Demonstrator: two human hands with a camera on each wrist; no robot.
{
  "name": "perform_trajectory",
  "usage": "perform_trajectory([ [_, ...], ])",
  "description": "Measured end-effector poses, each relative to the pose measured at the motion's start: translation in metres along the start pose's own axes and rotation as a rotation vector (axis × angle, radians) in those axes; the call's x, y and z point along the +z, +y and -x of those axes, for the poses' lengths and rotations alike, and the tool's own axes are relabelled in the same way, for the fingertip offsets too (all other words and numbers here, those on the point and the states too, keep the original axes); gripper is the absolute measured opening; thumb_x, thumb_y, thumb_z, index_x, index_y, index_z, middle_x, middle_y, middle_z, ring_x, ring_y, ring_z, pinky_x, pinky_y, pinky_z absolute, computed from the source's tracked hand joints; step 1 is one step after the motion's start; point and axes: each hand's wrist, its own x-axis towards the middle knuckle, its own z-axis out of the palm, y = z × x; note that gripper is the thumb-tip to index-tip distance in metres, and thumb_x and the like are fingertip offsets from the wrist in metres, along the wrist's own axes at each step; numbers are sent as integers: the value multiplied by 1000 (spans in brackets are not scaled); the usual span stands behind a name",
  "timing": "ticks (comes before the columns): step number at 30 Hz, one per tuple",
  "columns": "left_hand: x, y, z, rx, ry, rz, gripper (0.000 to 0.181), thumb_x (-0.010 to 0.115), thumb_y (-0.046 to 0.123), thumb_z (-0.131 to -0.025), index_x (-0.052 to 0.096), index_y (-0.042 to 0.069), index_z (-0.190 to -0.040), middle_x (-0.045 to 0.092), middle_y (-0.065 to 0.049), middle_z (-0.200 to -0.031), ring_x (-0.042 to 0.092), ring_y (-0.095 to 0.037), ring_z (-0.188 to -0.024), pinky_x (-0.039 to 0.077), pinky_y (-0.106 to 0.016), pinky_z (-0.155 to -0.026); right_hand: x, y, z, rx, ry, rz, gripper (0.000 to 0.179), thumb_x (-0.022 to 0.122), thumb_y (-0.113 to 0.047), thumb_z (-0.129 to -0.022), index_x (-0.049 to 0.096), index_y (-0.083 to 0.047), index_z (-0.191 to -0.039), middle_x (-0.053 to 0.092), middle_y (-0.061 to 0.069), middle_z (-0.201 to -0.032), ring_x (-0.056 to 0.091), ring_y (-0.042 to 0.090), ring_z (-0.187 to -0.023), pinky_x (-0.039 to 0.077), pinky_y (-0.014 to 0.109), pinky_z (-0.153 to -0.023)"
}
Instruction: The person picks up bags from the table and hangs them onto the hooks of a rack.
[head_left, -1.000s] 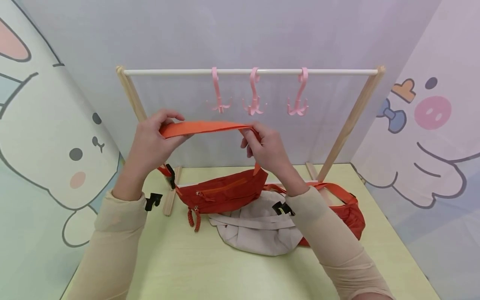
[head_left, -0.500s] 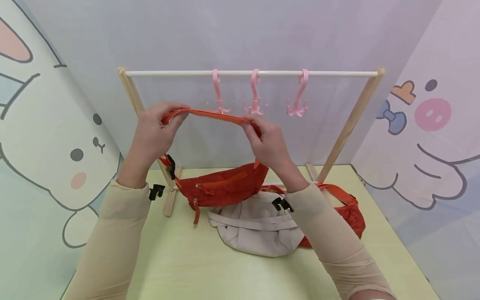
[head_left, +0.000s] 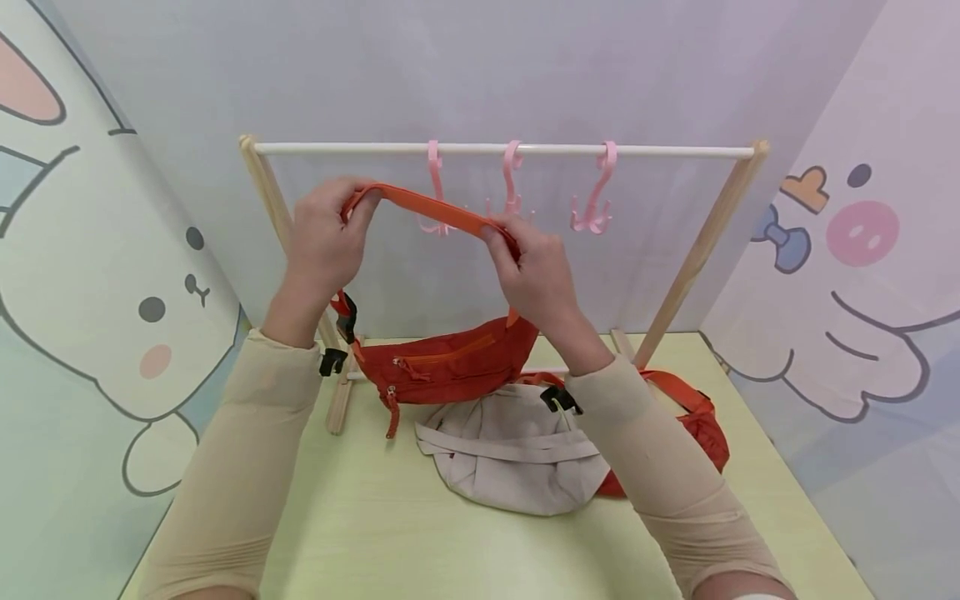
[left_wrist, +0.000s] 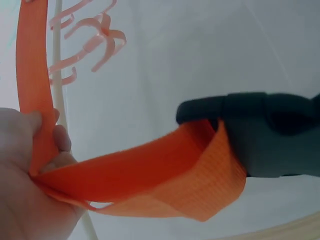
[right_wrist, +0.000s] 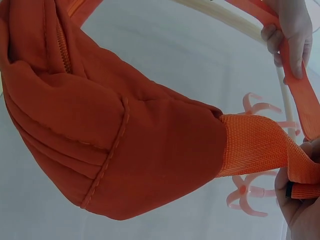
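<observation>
A red waist bag [head_left: 450, 362] hangs by its orange strap [head_left: 435, 208] from both hands, above the table in front of the rack. My left hand [head_left: 328, 233] pinches the strap at the upper left, higher than the right. Farther right, my right hand [head_left: 538, 271] grips the strap between thumb and fingers. The strap slopes down from left to right between them. A black buckle [left_wrist: 275, 132] joins the strap below my left hand in the left wrist view. In the right wrist view the bag's end [right_wrist: 160, 145] fills much of the picture.
Behind the hands, pink hooks [head_left: 592, 217] hang from the white rail [head_left: 337, 148] of a wood-legged rack [head_left: 693, 258]. On the table [head_left: 375, 533] lie a light grey waist bag [head_left: 517, 479] and another red bag [head_left: 705, 437], partly hidden by the right sleeve.
My left hand has risen and shifted a little right, so the strap now slants. My right hand has risen slightly. The held bag has lifted a little.
</observation>
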Motion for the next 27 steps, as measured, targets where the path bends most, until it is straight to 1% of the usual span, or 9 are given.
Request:
perform_trajectory([
  [8,9,-1,-10,-39,-5,7,35,58,31,-111,75,3,-123,69,-15,-104,52,-28,-88,36,-37,-75,1,0,-8,-11,24,63,27,59,-23,-111,74,-2,-121,52,5,-67,37,17,-52,32,33,-50],
  [14,18,-8,-16,-54,-1,37,34,58,31,-111,76,4,-122,70,-14,-104,51,-25,-86,35,-35,-75,4,1,-10,-4,15,114,27,59,-23,-111,73,-2,-121,55,6,-69,39,18,-53,35,33,-50],
  [18,23,-12,-18,-59,6,63,34,58,30,-111,75,3,-121,70,-16,-103,48,-24,-83,35,-33,-74,6,2,-11,1,4,143,28,59,-22,-111,73,-1,-122,55,6,-69,41,19,-53,36,33,-51],
  [23,29,-15,-22,-96,-3,81,36,56,31,-111,74,3,-125,72,-15,-111,51,-23,-88,38,-31,-77,8,3,-12,2,2,170,29,59,-22,-110,73,-1,-124,56,7,-70,43,19,-53,37,33,-51],
  [27,34,-19,-26,-112,-17,82,36,55,32,-112,74,5,-126,71,-15,-111,50,-24,-88,38,-31,-77,8,4,-13,5,1,190,29,58,-21,-111,73,-2,-125,58,7,-70,44,19,-53,38,33,-51],
])
